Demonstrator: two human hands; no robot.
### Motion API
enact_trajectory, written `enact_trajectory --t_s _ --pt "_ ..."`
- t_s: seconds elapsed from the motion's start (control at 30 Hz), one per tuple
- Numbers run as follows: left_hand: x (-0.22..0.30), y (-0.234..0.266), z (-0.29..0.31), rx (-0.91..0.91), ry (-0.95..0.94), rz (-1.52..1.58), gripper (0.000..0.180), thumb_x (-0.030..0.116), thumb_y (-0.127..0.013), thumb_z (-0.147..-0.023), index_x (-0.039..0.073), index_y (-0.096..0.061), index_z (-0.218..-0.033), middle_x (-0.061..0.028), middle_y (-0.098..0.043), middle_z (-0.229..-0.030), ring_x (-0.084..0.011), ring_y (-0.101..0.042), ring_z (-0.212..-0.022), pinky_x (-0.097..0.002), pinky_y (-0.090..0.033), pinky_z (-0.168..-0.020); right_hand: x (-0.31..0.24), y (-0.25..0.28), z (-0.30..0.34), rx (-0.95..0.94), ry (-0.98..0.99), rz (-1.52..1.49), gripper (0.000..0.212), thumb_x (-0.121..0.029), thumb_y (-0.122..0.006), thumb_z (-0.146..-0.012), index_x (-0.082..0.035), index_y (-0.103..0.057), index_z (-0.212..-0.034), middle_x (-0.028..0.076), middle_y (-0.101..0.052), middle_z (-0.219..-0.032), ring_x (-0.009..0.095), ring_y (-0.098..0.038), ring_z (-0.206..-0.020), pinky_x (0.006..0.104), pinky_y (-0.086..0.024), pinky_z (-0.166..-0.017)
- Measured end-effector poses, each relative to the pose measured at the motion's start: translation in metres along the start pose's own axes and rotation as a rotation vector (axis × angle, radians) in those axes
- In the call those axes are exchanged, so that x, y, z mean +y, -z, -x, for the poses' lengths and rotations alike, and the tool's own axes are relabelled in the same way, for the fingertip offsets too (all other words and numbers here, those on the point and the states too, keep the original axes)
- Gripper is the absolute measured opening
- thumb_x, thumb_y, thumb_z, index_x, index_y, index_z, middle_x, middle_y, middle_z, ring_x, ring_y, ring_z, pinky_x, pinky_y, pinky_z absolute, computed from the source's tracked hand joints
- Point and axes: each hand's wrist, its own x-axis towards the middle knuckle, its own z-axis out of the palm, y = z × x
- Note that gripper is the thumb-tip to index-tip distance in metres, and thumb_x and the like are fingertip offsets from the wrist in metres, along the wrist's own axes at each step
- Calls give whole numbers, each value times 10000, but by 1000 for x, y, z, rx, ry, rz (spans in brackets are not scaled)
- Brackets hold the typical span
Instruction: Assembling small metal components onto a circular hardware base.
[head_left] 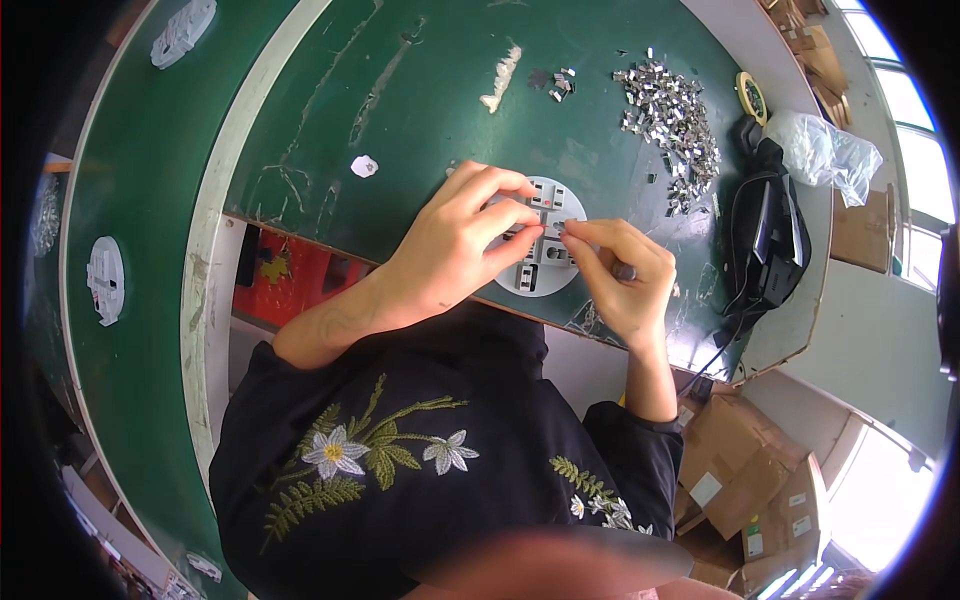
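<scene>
A round light-grey plastic part (pixel 545 285) with raised compartments lies at the table's near edge, directly in front of me. My left hand (pixel 455 238) reaches over its left side. The thumb and a finger come together above the middle, and what is between them is too small to tell. From the right, my right hand (pixel 632 280) pinches with thumb and forefinger over the part's right side, and the pinched thing is hidden. The rounded end of a dark rod-like thing (pixel 624 272) pokes out of its curled fingers. Small metal pieces sit in some compartments.
A heap of small metal clips (pixel 672 130) spreads at the far right of the green table (pixel 440 110). Beside it are a tape roll (pixel 750 97), a clear plastic bag (pixel 820 155) and a black bag (pixel 765 235). White plastic parts (pixel 105 280) lie on the left belt.
</scene>
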Motion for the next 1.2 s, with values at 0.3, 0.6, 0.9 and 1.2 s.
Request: enact_trajectory --t_s 0.3,0.6,0.9,1.2 --pt "0 0 0 15 -31 -16 188 -46 -768 -731 20 -674 -880 -73 -630 -1086 -239 -592 -957 -315 -537 -715 4 -15 9 165 157 127 167 46 -778 -759 -3 -724 -910 73 -715 -829 56 -519 -528 197 -363 -459" --pt "0 1 -1 10 -34 -32 187 -48 -768 -732 17 -679 -883 -66 -631 -1089 -236 -584 -963 -309 -533 -711 1 -17 7 116 162 165 159 15 -779 -773 -19 -706 -910 90 -710 -828 161 -671 -619 263 -508 -524" --pt "-4 9 3 -52 74 100 165 -47 -768 -745 12 -709 -887 -53 -640 -1067 -194 -602 -911 -296 -529 -709 3 -4 -18 -164 215 130 142 73 -720 -776 2 -689 -894 106 -695 -860 197 -661 -652 267 -500 -554" --pt "-3 7 2 8 80 70 183 -57 -776 -728 10 -708 -884 -51 -654 -1008 -196 -622 -883 -298 -531 -695 -2 -7 -22 -179 226 223 163 79 -716 -770 -2 -674 -905 114 -679 -843 260 -676 -689 311 -530 -600"
